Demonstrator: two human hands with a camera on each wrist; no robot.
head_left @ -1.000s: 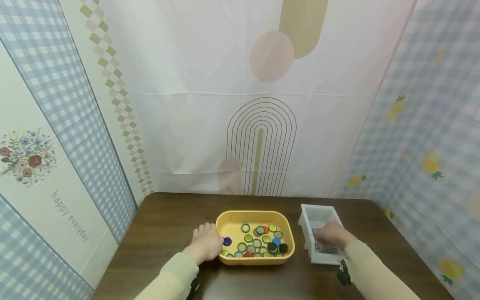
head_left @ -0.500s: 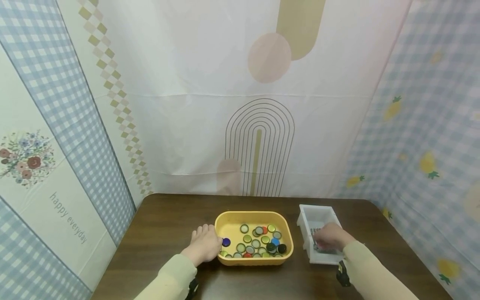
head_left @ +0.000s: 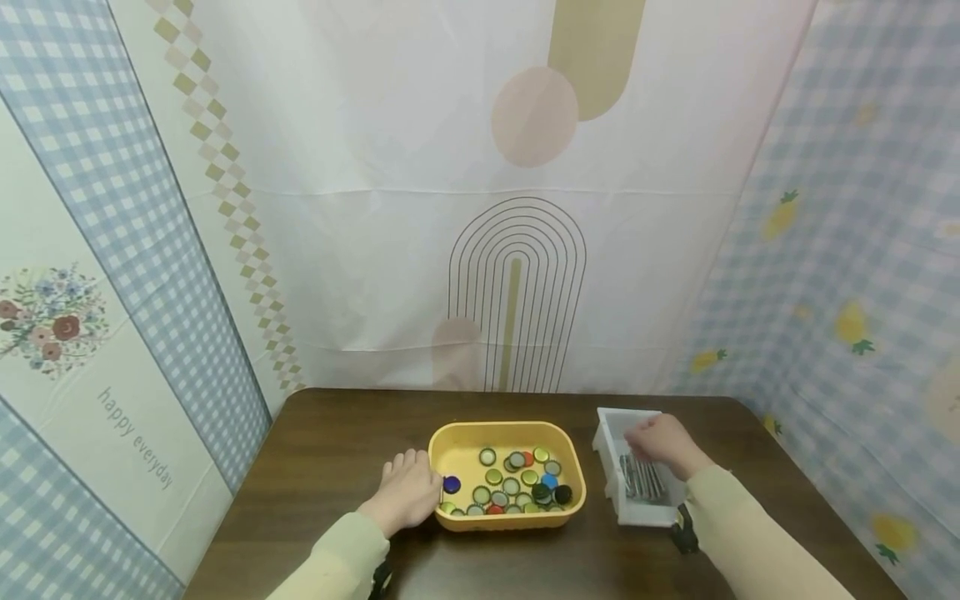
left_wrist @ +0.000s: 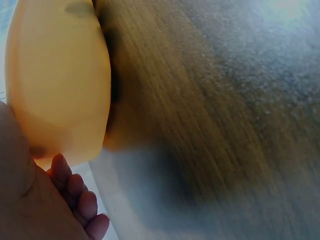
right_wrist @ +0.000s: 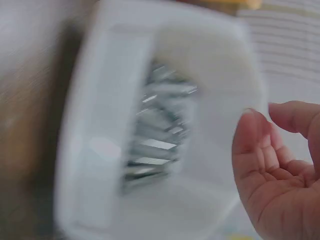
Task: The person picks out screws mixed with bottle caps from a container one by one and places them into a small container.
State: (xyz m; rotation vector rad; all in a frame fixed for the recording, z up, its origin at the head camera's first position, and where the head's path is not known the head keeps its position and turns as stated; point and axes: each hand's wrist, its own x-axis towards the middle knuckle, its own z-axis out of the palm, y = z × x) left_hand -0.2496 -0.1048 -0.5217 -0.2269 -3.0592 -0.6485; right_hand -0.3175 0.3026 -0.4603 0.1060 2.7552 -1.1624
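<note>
My left hand (head_left: 407, 490) rests against the left end of a yellow tub (head_left: 507, 522) in the head view. In the left wrist view, its loosely curled fingers (left_wrist: 86, 201) lie beside the tub's end wall, not round it. Several bottle caps (head_left: 512, 487) in green, silver, red, blue and black lie in the tub. My right hand (head_left: 666, 442) hovers over the far right part of a white plastic bin (head_left: 611, 475). Its fingers are relaxed, thumb and fingertip slightly apart, with nothing visible between them. Thin silver metal pieces (right_wrist: 152, 142) lie in the bin, blurred.
Both containers stand on a dark brown wooden table (head_left: 352, 425), with a narrow strip of tabletop between them. A printed white curtain (head_left: 375, 275) hangs behind the table. Checked blue cloth (head_left: 810, 275) hangs at the right.
My right hand has risen out of the white bin toward its far side, uncovering the silver pieces. My left hand stays at the tub's left end. The head view has shifted slightly.
</note>
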